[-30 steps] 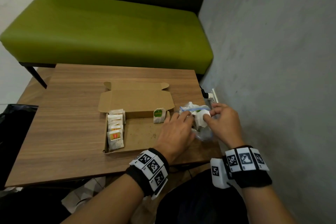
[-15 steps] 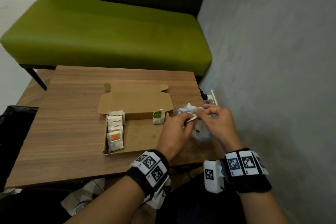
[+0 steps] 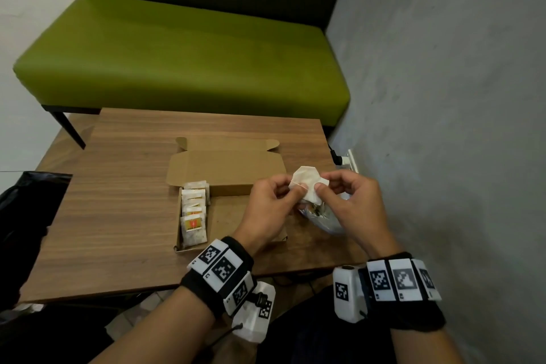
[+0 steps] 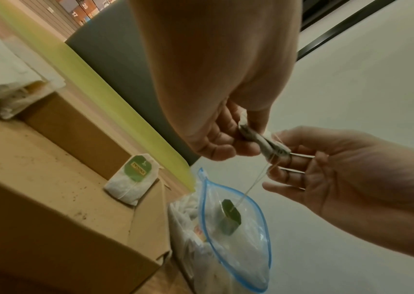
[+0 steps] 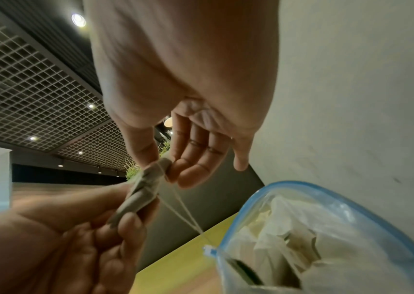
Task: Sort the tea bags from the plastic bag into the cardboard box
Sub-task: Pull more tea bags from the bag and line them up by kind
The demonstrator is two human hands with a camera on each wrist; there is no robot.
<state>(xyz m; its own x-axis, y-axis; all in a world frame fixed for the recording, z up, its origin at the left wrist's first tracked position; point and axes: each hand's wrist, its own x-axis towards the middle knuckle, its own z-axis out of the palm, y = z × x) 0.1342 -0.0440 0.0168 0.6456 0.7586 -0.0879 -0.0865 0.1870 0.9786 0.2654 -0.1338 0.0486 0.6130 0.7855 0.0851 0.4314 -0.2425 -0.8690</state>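
Both hands hold one white tea bag [image 3: 305, 185] in the air, above the box's right end. My left hand [image 3: 291, 190] pinches its left side and my right hand [image 3: 320, 186] pinches its right side. In the left wrist view the tea bag [image 4: 263, 142] trails a string down to a green tag [image 4: 231, 216] hanging over the open plastic bag [image 4: 238, 254]. That blue-rimmed plastic bag [image 5: 326, 238] holds more tea bags. The cardboard box [image 3: 227, 216] lies open with a row of tea bags [image 3: 193, 210] at its left end. A green-labelled tea bag [image 4: 135, 177] leans at its right end.
The wooden table [image 3: 124, 216] stands against a grey wall [image 3: 443, 127] on the right, where a plug sits in a socket [image 3: 345, 158]. A green bench [image 3: 183, 56] runs behind the table. A black bag [image 3: 26, 216] lies at the left edge.
Both hands have risen from the plastic bag with a tea bag drawn out between them. The left hand now hides the green-labelled tea bag in the head view.
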